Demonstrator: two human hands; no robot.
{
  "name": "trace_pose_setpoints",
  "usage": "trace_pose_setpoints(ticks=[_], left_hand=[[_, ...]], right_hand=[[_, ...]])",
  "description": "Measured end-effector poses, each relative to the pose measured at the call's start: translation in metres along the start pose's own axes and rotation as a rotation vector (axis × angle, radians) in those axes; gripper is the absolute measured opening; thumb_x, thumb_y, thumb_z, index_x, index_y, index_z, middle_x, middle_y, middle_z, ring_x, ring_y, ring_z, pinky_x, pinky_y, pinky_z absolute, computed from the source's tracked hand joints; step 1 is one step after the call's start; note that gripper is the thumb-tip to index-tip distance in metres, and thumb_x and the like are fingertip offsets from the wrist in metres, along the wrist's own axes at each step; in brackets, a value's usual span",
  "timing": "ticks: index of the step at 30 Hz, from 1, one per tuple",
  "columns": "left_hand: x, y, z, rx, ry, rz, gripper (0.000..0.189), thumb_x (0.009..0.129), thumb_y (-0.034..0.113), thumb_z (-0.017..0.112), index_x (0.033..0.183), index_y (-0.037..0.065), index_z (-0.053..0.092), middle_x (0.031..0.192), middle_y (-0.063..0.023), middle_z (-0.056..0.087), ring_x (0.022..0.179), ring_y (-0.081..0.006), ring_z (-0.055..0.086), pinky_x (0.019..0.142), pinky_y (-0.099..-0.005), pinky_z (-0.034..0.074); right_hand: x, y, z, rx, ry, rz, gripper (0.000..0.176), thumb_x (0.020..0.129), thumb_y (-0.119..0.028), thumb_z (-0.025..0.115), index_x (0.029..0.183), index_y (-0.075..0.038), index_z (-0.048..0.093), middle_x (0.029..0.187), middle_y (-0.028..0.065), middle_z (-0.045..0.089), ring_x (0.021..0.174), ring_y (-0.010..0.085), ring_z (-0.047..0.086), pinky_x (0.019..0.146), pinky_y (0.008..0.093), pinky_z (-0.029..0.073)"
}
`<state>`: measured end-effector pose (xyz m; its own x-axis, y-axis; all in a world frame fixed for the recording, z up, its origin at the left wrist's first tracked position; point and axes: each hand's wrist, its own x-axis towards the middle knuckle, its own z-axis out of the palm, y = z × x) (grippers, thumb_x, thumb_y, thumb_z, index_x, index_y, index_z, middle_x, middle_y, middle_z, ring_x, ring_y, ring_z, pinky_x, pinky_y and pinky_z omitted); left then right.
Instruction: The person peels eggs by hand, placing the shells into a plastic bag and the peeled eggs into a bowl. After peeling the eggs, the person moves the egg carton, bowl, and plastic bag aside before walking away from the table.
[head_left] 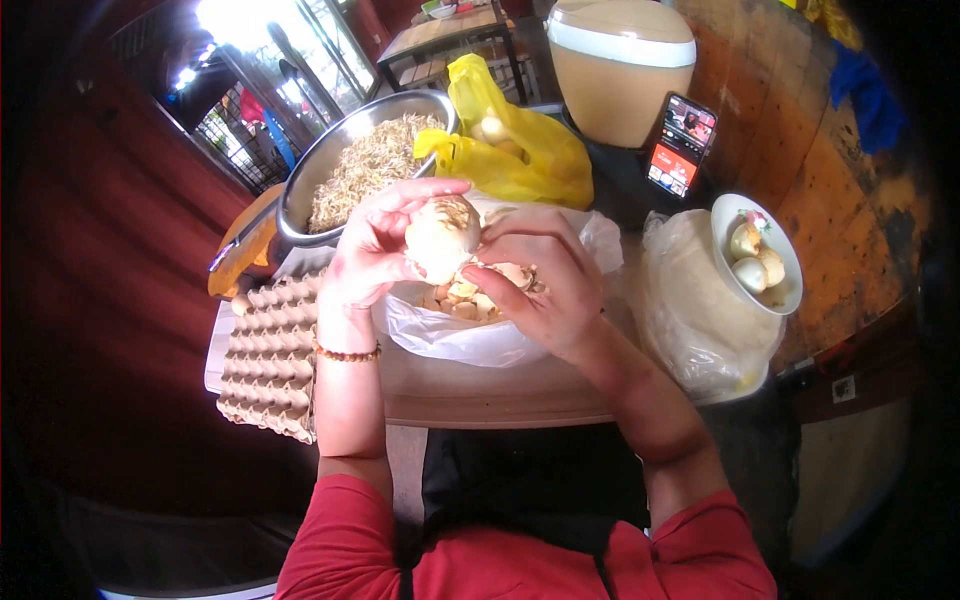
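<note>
An egg (442, 240), pale with brownish patches on top, is gripped in my left hand (372, 245), its fingers and thumb curled around the side. My right hand (545, 275) is at the egg's right side, thumb and fingers bent close together near its lower edge. Whether a bit of shell sits between those fingertips I cannot make out. Just beneath both hands lies a white plastic bag (450, 338), spread out and holding broken eggshells (468, 303). A beaded bracelet circles my left wrist.
Left stands an egg-carton tray (268, 360); behind it, a metal bowl (290, 205) of dried strands. A yellow bag (545, 165) with eggs, a lidded tan container (620, 95) and a phone (680, 145) are further back. Right, a bowl (785, 215) holding eggs rests on clear plastic (700, 310).
</note>
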<state>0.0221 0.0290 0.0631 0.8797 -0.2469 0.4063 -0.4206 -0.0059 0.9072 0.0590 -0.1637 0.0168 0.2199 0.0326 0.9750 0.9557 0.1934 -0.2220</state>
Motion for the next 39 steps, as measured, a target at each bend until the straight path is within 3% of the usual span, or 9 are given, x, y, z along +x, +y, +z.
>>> trace_pose_setpoints(ticks=[2, 12, 18, 27, 30, 33, 35, 38, 39], left_hand=[[0.003, 0.001, -0.002, -0.118, -0.123, -0.003, 0.077, 0.064, 0.022, 0.084, 0.126, -0.008, 0.05, 0.119, -0.0176, 0.06, 0.105, -0.0212, 0.061, 0.092, -0.0303, 0.048], [0.006, -0.001, 0.0, -0.153, -0.145, -0.069, 0.075, 0.064, 0.028, 0.083, 0.123, -0.008, 0.052, 0.114, -0.0166, 0.062, 0.105, -0.021, 0.061, 0.093, -0.0308, 0.046], [0.007, 0.005, 0.005, -0.113, -0.131, -0.038, 0.076, 0.066, 0.029, 0.083, 0.124, -0.007, 0.05, 0.114, -0.0168, 0.061, 0.105, -0.022, 0.06, 0.094, -0.0321, 0.046], [0.008, 0.018, 0.007, -0.111, -0.232, -0.023, 0.061, 0.072, 0.026, 0.079, 0.117, -0.002, 0.049, 0.113, -0.0192, 0.061, 0.105, -0.023, 0.06, 0.09, -0.0313, 0.048], [0.009, 0.013, 0.004, -0.116, -0.235, -0.042, 0.06, 0.073, 0.026, 0.079, 0.117, -0.001, 0.048, 0.112, -0.0189, 0.061, 0.105, -0.0235, 0.06, 0.088, -0.0307, 0.049], [0.01, 0.01, 0.005, -0.044, -0.23, 0.045, 0.053, 0.081, 0.028, 0.072, 0.118, -0.001, 0.047, 0.11, -0.0179, 0.061, 0.101, -0.0215, 0.061, 0.083, -0.028, 0.051], [0.009, 0.011, 0.006, 0.045, -0.139, 0.018, 0.04, 0.094, 0.03, 0.054, 0.118, -0.002, 0.05, 0.109, -0.0136, 0.061, 0.093, -0.0151, 0.06, 0.076, -0.0231, 0.05], [0.014, 0.021, 0.019, 0.237, 0.021, -0.067, 0.039, 0.101, 0.031, 0.038, 0.116, 0.0, 0.056, 0.105, -0.0075, 0.062, 0.082, -0.0087, 0.058, 0.067, -0.0186, 0.047], [0.016, 0.023, 0.027, 0.238, 0.021, -0.067, 0.039, 0.101, 0.031, 0.038, 0.116, 0.0, 0.056, 0.105, -0.0075, 0.062, 0.082, -0.0087, 0.058, 0.067, -0.0186, 0.047]], right_hand=[[0.0, -0.001, 0.001, 0.071, -0.005, 0.075, 0.029, 0.07, -0.005, 0.077, 0.093, -0.007, 0.059, 0.09, 0.0071, 0.06, 0.083, 0.0239, 0.061, 0.071, 0.0338, 0.05], [0.001, -0.006, 0.0, 0.14, -0.025, 0.139, 0.026, 0.072, -0.005, 0.077, 0.09, -0.007, 0.058, 0.085, 0.005, 0.06, 0.077, 0.0203, 0.059, 0.066, 0.0297, 0.048], [-0.001, -0.007, 0.001, 0.104, -0.001, 0.155, 0.027, 0.069, -0.001, 0.079, 0.088, -0.005, 0.06, 0.087, 0.0094, 0.06, 0.079, 0.0205, 0.06, 0.07, 0.0282, 0.048], [-0.001, -0.006, 0.001, 0.08, 0.031, 0.13, 0.029, 0.071, -0.007, 0.078, 0.092, -0.007, 0.059, 0.087, 0.0055, 0.059, 0.076, 0.0209, 0.058, 0.066, 0.0306, 0.048], [0.0, -0.009, -0.001, 0.089, -0.001, 0.136, 0.028, 0.069, 0.0, 0.078, 0.09, -0.003, 0.059, 0.087, 0.0099, 0.06, 0.079, 0.0206, 0.06, 0.07, 0.0282, 0.048], [0.0, -0.009, -0.001, 0.095, 0.011, 0.165, 0.028, 0.069, 0.001, 0.078, 0.091, -0.003, 0.059, 0.087, 0.0099, 0.06, 0.078, 0.0203, 0.06, 0.069, 0.0277, 0.048], [0.0, -0.008, -0.001, 0.08, 0.012, 0.154, 0.027, 0.07, 0.001, 0.077, 0.091, -0.002, 0.059, 0.087, 0.0097, 0.06, 0.077, 0.0187, 0.06, 0.068, 0.0266, 0.048], [-0.002, -0.007, 0.004, 0.105, 0.077, 0.218, 0.026, 0.073, -0.007, 0.077, 0.091, -0.006, 0.059, 0.085, 0.0057, 0.059, 0.069, 0.0177, 0.057, 0.06, 0.0278, 0.047], [-0.002, -0.006, 0.004, 0.105, 0.078, 0.218, 0.026, 0.073, -0.007, 0.077, 0.091, -0.006, 0.059, 0.085, 0.0057, 0.059, 0.069, 0.0177, 0.057, 0.06, 0.0278, 0.047]])
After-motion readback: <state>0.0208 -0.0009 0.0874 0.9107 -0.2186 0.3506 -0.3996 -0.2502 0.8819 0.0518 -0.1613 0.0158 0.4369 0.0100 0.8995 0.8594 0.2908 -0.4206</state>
